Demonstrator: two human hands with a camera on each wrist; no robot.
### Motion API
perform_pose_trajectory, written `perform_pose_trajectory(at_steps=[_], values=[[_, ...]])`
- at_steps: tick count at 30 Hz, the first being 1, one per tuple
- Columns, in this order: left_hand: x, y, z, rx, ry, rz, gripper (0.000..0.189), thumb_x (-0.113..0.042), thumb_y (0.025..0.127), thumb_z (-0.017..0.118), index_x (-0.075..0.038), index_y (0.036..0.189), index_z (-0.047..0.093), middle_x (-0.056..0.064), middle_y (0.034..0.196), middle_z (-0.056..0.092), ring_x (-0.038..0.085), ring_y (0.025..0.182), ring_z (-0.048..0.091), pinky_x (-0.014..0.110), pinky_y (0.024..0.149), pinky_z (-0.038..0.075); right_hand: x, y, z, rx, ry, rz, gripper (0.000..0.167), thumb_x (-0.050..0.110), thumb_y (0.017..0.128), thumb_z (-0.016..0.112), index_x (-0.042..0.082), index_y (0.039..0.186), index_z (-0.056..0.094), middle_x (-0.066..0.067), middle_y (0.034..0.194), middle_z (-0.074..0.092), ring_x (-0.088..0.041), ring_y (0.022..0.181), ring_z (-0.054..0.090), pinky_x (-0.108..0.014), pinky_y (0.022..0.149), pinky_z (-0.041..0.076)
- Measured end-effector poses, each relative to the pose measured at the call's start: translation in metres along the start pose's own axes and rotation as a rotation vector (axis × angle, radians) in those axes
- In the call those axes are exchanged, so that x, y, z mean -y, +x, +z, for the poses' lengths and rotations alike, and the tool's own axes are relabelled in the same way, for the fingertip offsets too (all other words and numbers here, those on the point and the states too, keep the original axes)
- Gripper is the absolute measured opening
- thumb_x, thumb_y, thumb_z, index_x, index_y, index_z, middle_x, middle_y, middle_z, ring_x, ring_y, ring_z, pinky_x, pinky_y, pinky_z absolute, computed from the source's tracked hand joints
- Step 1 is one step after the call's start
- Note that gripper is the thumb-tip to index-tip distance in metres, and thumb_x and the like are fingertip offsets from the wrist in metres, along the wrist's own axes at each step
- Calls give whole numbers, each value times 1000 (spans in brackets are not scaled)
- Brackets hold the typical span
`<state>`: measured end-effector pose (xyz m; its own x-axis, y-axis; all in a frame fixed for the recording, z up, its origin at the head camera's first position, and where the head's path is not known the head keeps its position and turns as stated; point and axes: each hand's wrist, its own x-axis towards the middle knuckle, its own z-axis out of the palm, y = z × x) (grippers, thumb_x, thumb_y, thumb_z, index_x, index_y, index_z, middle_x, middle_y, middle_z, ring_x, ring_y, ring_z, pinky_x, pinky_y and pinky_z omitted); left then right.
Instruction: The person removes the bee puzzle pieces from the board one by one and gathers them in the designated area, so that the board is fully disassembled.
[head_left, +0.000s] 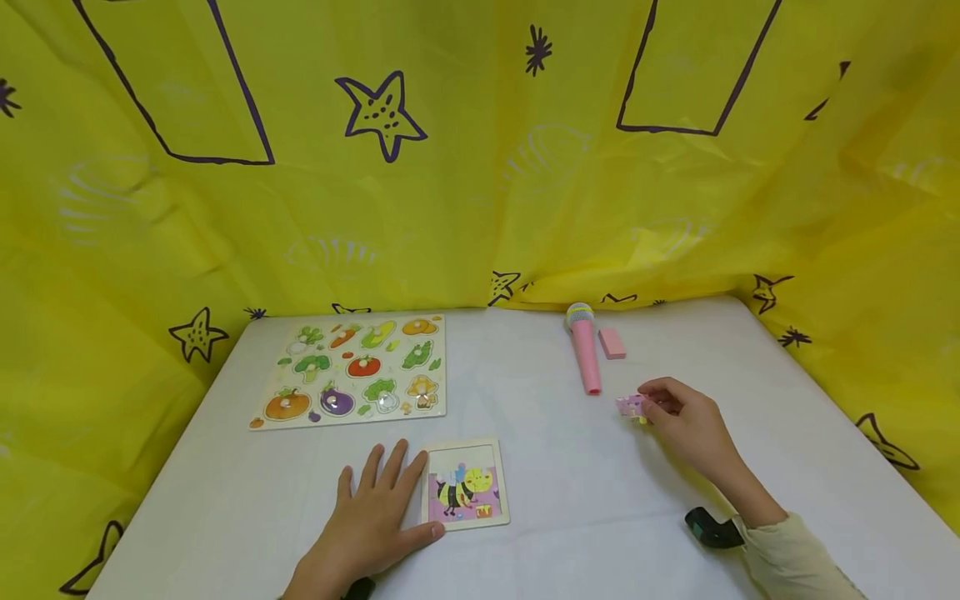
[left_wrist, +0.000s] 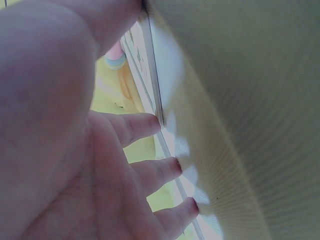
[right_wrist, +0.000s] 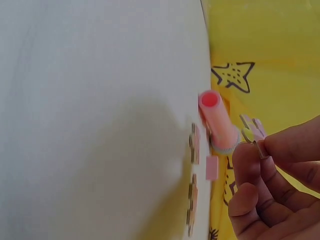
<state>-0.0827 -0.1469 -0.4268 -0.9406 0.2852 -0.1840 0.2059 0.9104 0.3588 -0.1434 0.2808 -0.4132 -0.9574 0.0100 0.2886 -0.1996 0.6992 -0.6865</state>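
Observation:
My left hand [head_left: 369,523] lies with spread, straight fingers beside a small square jigsaw tray [head_left: 505,487], thumb and index finger right at its left edge. Pieces in the tray form a bee picture [head_left: 455,493]; its top strip shows bare backing. Over the table to the right, my right hand [head_left: 696,427] pinches a pink and yellow jigsaw piece [right_wrist: 254,131] between thumb and index finger. Two more jigsaw pieces, one nearer the microphone [right_wrist: 195,143] and one lower in the right wrist view [right_wrist: 192,206], lie on the table beyond that hand.
A vegetable peg puzzle board [head_left: 442,367] lies at the back left. Toward the back right are a pink toy microphone [head_left: 586,354] and a pink block [head_left: 612,343]. A yellow patterned curtain [head_left: 465,208] hangs behind the white table [head_left: 555,542].

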Motion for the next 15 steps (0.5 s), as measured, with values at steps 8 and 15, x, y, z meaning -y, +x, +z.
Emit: perform_pose_trajectory(at_steps=[8,15], values=[[1,0,2,-4,5,1,98,-65,88,79,-11,163,46,21,172,30,54,157,18,84,114,8,-15,1,-16,-13,-33,54,18,5,101,70,-3,117,74,-11,97,73,-12,80,61,-21,67,50],[1,0,2,4,0,1,98,-65,88,78,-11,163,46,20,173,29,54,157,18,84,115,7,-29,5,-28,18,-95,99,22,8,104,64,-5,120,73,-12,96,71,-21,82,60,-25,65,48]])
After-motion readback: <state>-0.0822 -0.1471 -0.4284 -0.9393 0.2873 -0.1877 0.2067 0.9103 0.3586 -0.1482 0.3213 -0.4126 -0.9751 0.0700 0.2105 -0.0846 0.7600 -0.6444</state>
